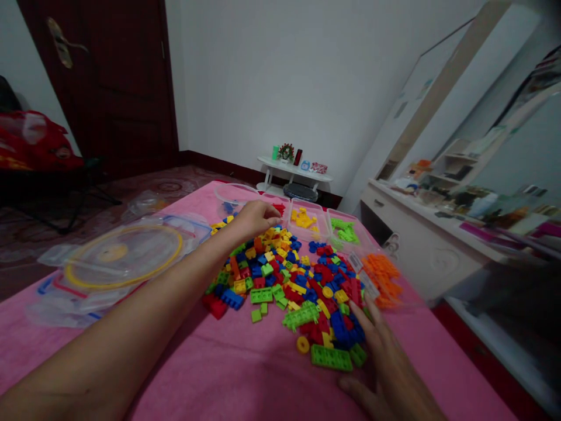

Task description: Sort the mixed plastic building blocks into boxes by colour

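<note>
A mixed heap of toy building bricks (280, 275) in red, blue, yellow, green and orange lies on the pink cloth (228, 362). My left hand (256, 218) reaches over the far side of the heap, beside a clear box with red pieces (279, 207). Its fingers are bent together; whatever they hold, if anything, is hidden. At the near right edge of the heap, my right hand (385, 351) has its fingers apart, with fingertips close to blue bricks (346, 330) and a long green brick (332, 357).
Clear boxes hold yellow pieces (303, 218), lime green pieces (345, 230) and orange pieces (382, 279). A round clear container (236, 193) stands at the back left. Stacked clear lids (123, 257) with coloured rims lie left. A white dresser (421, 234) stands to the right.
</note>
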### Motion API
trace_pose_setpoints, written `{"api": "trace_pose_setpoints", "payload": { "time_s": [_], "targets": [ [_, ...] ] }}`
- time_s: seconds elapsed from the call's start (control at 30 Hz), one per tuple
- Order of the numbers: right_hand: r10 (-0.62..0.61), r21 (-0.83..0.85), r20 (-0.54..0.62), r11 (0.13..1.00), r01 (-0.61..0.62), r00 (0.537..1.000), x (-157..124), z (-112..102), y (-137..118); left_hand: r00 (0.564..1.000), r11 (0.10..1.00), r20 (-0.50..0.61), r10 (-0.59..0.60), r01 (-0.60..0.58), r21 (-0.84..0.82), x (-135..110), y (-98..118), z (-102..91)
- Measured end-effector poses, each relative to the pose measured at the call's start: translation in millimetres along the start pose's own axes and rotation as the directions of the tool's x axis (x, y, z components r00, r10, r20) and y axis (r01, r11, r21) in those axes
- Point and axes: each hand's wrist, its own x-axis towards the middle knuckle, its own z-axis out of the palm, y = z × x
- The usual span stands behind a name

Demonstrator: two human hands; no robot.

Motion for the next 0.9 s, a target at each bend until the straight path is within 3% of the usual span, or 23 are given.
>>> {"api": "trace_pose_setpoints", "payload": {
  "time_s": [0.17,0.4,0.47,0.57,0.7,0.9],
  "targets": [
    [0.098,0.126,0.089,0.986,-0.109,0.991,16.5,21.7,-1.7,1.0,1.0,0.03,0.008,-0.007,-0.011,-0.1,3.0,3.2],
    [0.064,0.383,0.097,0.919,-0.097,0.993,83.0,33.1,-54.5,0.999,1.0,0.039,0.026,-0.026,0.004,-2.8,9.0,4.6],
    [0.034,0.432,0.131,0.897,-0.088,0.991,101.9,30.5,-66.1,0.998,0.999,0.044,0.035,-0.036,0.01,-3.3,9.0,4.2],
    [-0.11,0.456,0.244,0.89,-0.014,0.963,118.3,17.3,-72.7,0.997,0.999,0.056,0.045,-0.044,-0.013,-3.8,8.5,3.6],
    [-0.238,0.407,0.273,0.906,0.113,0.932,112.7,-8.8,-59.5,0.999,0.999,0.034,0.043,-0.042,-0.001,-4.0,8.6,4.3],
    [-0.156,0.087,-0.002,0.984,0.156,0.988,83.0,-33.4,2.7,0.998,0.997,0.031,0.063,-0.061,-0.049,-1.8,6.0,11.6]
  ]
}}
